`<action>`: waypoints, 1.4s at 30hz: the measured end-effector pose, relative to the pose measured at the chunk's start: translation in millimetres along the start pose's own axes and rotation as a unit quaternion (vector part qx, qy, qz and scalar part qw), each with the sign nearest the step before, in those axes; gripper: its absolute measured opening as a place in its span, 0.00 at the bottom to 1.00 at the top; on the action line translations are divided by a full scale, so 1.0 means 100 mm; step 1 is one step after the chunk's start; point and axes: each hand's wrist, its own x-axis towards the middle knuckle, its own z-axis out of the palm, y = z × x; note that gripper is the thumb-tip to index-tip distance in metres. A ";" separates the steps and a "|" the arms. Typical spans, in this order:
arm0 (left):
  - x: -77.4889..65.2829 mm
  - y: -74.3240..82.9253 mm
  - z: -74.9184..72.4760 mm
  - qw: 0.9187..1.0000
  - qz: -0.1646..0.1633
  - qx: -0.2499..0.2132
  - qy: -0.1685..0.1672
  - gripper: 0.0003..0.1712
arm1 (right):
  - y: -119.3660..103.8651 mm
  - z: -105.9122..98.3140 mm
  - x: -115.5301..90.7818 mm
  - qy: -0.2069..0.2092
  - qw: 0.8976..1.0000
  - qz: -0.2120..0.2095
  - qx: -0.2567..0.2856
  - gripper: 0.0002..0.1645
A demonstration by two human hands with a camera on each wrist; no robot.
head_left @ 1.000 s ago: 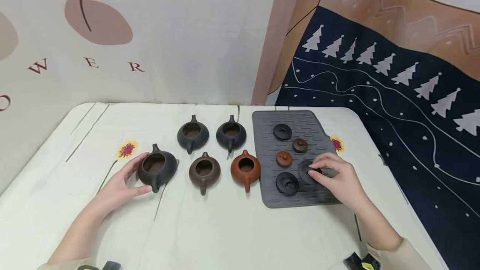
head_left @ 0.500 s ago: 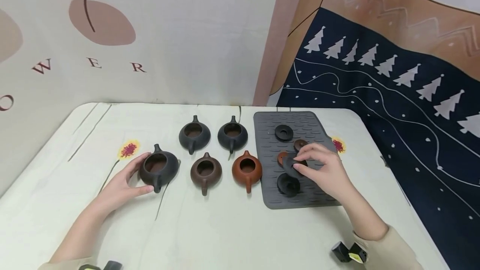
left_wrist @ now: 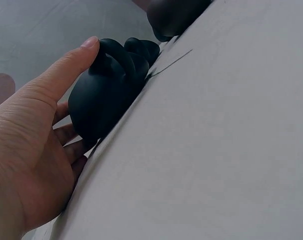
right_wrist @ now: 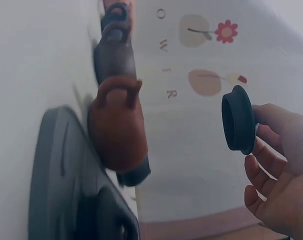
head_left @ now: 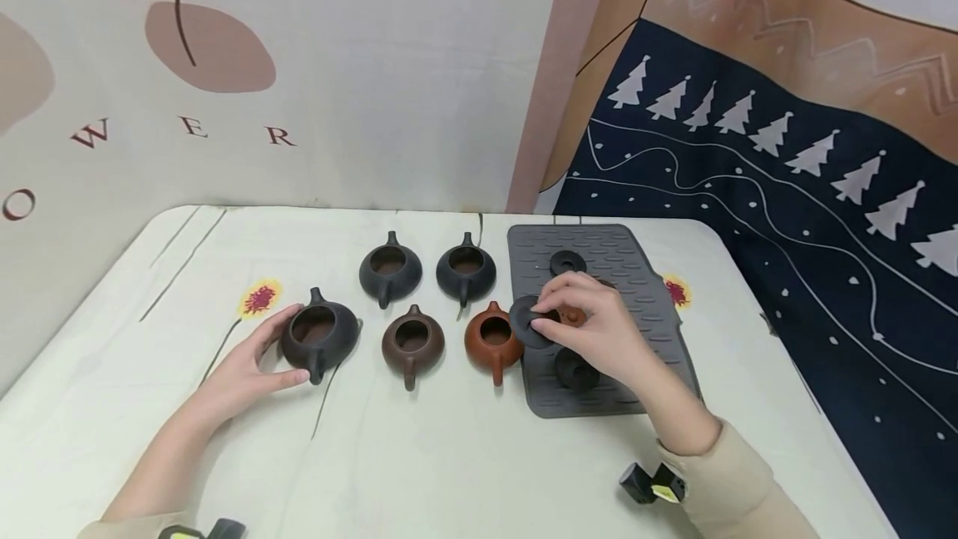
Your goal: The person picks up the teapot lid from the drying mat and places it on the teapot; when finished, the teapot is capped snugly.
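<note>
My left hand (head_left: 243, 368) grips a black teapot (head_left: 340, 339), which stands lidless at the left of the table. In the left wrist view the thumb lies by the teapot's handle and the fingers go round its far side. My right hand (head_left: 599, 327) pinches a black teapot lid (right_wrist: 240, 120) by its top, raised over the left edge of the grey mat (head_left: 540, 396). The red-brown teapot (head_left: 479, 348) sits just left of that lid, partly behind it in the head view. All the teapots stand open on top.
Two more black teapots (head_left: 390, 277) stand at the back, with a dark brown teapot (head_left: 427, 353) in front of them. On the mat lie a black lid (head_left: 567, 263), a red-brown lid (head_left: 573, 317) and another black lid (head_left: 576, 371). A brown lid is mostly hidden by my right hand.
My right hand has lifted the black lid off the mat and carried it left, near the red-brown teapot. The left hand keeps its hold on the black teapot.
</note>
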 end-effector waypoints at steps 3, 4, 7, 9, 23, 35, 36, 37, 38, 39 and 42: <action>0.00 -0.01 0.00 1.000 -0.005 0.001 0.000 0.55 | -0.05 0.07 0.08 -0.012 1.000 -0.009 0.009 0.08; 0.00 -0.01 0.00 1.000 -0.006 0.001 0.000 0.55 | -0.06 0.10 0.11 -0.015 1.000 -0.017 0.011 0.08; 0.00 -0.01 0.00 1.000 -0.007 0.002 -0.001 0.55 | -0.08 0.18 0.18 -0.021 0.999 -0.036 0.016 0.09; 0.00 -0.01 0.00 1.000 -0.006 0.002 -0.002 0.55 | -0.10 0.24 0.24 -0.025 0.998 -0.049 0.026 0.08; 0.02 -0.03 -0.01 1.000 -0.006 0.002 -0.003 0.55 | -0.30 0.68 0.61 -0.058 0.993 -0.070 0.069 0.06; 0.02 -0.03 0.00 1.000 0.000 -0.002 -0.004 0.55 | -0.43 1.07 0.86 -0.083 0.991 -0.079 0.074 0.05; 0.02 -0.03 0.00 1.000 -0.001 -0.002 -0.004 0.55 | -0.43 1.10 0.88 -0.083 0.990 -0.084 0.074 0.04; 0.02 -0.03 0.00 1.000 -0.002 -0.003 -0.004 0.55 | -0.43 1.13 0.89 -0.083 0.990 -0.088 0.076 0.04; 0.02 -0.03 0.00 1.000 -0.004 -0.003 -0.005 0.55 | -0.43 1.16 0.91 -0.085 0.989 -0.091 0.078 0.04; 0.02 -0.02 0.00 1.000 -0.005 -0.003 -0.005 0.55 | -0.43 1.20 0.92 -0.087 0.989 -0.094 0.079 0.04; 0.02 -0.01 -0.01 1.000 -0.013 -0.001 -0.006 0.55 | -0.43 1.30 0.97 -0.095 0.988 -0.095 0.079 0.04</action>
